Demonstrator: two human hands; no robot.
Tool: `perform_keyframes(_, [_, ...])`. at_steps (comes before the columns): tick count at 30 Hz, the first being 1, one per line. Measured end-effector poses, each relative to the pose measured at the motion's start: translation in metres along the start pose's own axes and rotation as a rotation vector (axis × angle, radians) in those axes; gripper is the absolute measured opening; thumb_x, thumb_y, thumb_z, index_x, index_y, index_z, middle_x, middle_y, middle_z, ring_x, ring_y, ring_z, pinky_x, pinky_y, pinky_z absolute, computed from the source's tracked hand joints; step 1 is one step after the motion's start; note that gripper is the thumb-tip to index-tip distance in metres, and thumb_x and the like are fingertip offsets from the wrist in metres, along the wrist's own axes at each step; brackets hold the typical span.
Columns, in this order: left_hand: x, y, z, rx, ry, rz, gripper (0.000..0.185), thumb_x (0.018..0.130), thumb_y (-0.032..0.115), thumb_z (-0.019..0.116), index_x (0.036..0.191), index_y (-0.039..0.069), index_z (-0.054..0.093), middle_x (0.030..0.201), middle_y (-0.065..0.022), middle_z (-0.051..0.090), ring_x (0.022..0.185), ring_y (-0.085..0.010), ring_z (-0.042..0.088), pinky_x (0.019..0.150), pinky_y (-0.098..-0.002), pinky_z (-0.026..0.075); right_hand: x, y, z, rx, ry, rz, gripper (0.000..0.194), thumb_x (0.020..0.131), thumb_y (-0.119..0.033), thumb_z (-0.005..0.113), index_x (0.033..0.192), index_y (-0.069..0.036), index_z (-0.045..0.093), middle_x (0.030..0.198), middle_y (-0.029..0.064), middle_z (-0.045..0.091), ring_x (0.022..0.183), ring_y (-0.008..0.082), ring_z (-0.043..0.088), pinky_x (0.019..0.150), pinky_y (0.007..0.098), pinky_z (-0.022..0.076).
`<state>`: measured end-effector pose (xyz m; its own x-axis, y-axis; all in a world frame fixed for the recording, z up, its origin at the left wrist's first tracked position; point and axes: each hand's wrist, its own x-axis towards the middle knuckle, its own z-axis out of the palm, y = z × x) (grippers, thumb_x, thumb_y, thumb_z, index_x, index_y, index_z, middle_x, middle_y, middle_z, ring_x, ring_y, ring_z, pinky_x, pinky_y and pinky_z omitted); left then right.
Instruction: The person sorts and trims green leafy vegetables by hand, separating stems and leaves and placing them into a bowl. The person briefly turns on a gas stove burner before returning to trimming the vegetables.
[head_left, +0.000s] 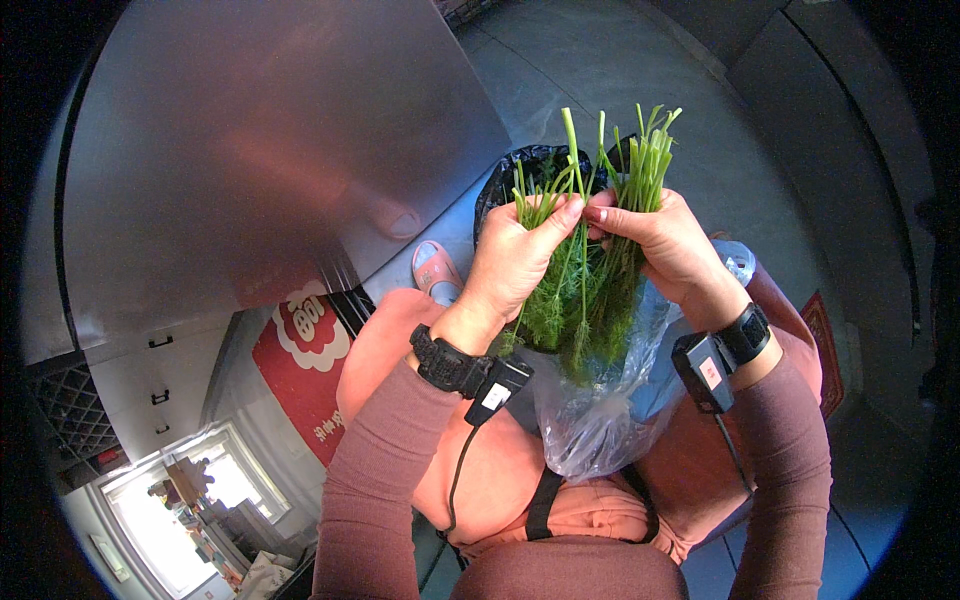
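Note:
My left hand is closed on a small bunch of feathery green herb, likely dill or fennel fronds, with the cut stems pointing up. My right hand holds a thicker bunch of green stems of the same herb. The thumbs and fingertips of both hands meet at a thin stalk between the bunches. Feathery leaves hang down below both hands. Beneath them, a clear plastic bag lies in my lap. Behind the herbs stands a container lined with a black plastic bag, partly hidden by my hands.
A large glossy metallic panel rises at the upper left. A slippered foot rests on the tiled floor. A red mat lies at the left. Dark cabinets stand at the right.

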<state>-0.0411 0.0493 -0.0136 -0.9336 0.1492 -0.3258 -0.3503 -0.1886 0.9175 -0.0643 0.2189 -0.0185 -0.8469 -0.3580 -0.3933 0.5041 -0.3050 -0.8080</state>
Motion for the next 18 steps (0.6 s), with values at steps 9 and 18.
perform_keyframes(9, [0.000, -0.003, -0.006, -0.027, 0.025, -0.063, 0.015, 0.088, 0.026, 0.062, 0.091, 0.011, 0.066, 0.079, 0.0075, 0.061, 0.064, 0.0005, 0.048, 0.052, -0.0157, 0.032, -0.006, -0.002, 0.002, 0.019, 0.005, 0.040, 0.015, 0.081, -0.009, 0.066, 0.090, 0.001, 0.062, 0.081, 0.0086, 0.064, 0.070, 0.0148, 0.061, 0.063, 0.0251, 0.0473])
perform_keyframes(18, [0.007, -0.013, -0.027, 0.055, 0.138, 0.042, 0.020, 0.091, 0.025, 0.058, 0.098, 0.008, 0.064, 0.090, 0.0004, 0.065, 0.071, -0.0012, 0.051, 0.054, -0.0153, 0.033, -0.005, -0.004, -0.017, 0.032, 0.176, -0.107, 0.015, 0.080, -0.007, 0.063, 0.092, 0.003, 0.062, 0.074, 0.0049, 0.059, 0.061, 0.0110, 0.053, 0.058, 0.0240, 0.0436])
